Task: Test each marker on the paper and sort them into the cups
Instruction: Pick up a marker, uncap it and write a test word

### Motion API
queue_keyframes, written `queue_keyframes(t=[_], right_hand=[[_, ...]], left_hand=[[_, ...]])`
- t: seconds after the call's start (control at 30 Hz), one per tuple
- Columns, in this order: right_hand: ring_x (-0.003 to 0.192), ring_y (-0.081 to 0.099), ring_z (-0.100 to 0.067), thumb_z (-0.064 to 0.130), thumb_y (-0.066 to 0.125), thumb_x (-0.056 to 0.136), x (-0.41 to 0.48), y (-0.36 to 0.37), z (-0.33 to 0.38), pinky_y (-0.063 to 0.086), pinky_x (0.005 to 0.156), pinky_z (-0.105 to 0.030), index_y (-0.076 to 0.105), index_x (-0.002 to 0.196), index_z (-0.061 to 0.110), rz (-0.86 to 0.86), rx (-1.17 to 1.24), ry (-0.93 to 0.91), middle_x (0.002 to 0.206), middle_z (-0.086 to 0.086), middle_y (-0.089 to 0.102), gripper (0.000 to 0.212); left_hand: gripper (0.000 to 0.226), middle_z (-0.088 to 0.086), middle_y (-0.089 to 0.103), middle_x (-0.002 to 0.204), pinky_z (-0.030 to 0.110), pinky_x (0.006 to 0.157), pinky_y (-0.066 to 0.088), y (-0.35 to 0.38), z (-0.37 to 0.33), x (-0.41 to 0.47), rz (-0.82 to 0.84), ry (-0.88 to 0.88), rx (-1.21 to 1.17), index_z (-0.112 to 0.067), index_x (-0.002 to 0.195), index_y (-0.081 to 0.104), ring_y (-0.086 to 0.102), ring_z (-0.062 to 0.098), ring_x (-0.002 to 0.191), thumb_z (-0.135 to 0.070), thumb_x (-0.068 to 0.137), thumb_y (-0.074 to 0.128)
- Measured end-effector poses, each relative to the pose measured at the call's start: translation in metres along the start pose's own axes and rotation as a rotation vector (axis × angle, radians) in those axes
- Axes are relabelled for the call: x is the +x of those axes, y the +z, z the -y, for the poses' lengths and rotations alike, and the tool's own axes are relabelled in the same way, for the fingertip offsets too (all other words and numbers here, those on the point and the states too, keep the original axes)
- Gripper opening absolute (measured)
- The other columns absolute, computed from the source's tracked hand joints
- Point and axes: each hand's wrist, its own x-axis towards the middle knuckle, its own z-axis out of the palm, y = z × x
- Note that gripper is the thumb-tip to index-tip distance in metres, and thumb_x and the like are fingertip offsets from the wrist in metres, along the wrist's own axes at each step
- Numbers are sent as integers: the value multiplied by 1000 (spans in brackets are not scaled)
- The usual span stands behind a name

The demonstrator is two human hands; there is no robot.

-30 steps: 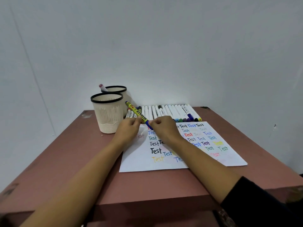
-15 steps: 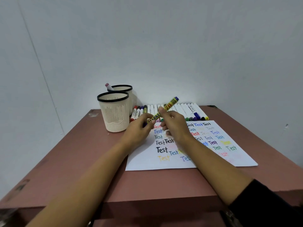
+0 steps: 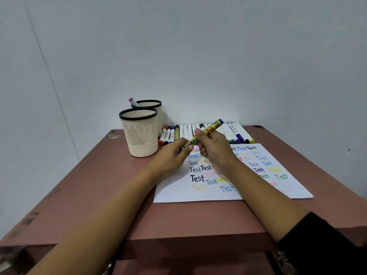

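Gripping the yellow-green marker [image 3: 213,127] at two places, the person holds it tilted in the air above the far left part of the paper [image 3: 178,193]. Its blue upper end points toward the row of markers [image 3: 236,132] at the back of the bench [image 3: 99,185]. The left hand [image 3: 170,159] pinches the low end, where the cap seems to sit. The right hand [image 3: 216,151] curls its fingers [image 3: 198,132] round the middle of the barrel. Neither hand is slack; both close on this one pen.

It looks a light, stiff plastic tube, smooth under its printed label and so a little slippery, but not fragile. The cap probably snaps on firmly, so the barrel wants a full grip at mid-length while the other hand pulls straight along the axis.

Both forearms reach forward low over the bench, wrists converging, the right one crossing the paper. The near cup [image 3: 139,133] stands just left of the left hand, the rear cup [image 3: 151,105] behind it.
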Motion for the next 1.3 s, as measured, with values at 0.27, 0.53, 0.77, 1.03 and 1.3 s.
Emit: queue_keyframes(t=[0.27,0.53,0.77,1.03,1.3], right_hand=[[55,37,-9,23,52,97,-1,-6,1,34,54,-21,54,77,12,141,9,-99,60,1,43,23],[55,50,-15,32,48,98,-2,-5,11,42,49,-25,51,86,16,-99,282,35,71,-4,51,20],[67,64,-25,13,53,96,1,-10,13,59,63,-32,45,87,17,-145,446,122,87,-12,55,13],[57,62,-16,5,53,92,1,3,17,54,55,-27,44,90,14,-77,151,144,76,-10,60,13],[57,61,-17,2,62,87,-13,24,-5,52,52,-26,41,94,17,-23,14,79,81,-14,60,26]], left_hand=[[15,11,52,80,33,71,42,-3,2,-3,59,-55,-139,-18,98,53,47,18,71,-32,94,49],[28,-6,52,76,17,55,34,-12,2,-1,-119,-156,-104,-25,100,50,46,7,63,-47,84,59],[7,2,54,85,22,59,41,-19,16,6,-257,-357,-233,-15,97,54,51,13,68,-19,95,49],[15,8,56,71,27,61,45,-32,20,11,-187,-511,-405,-4,100,57,52,18,63,-10,96,43],[19,2,58,69,14,61,46,-25,32,-6,-238,-437,-359,-5,91,61,54,10,59,-9,95,43]])
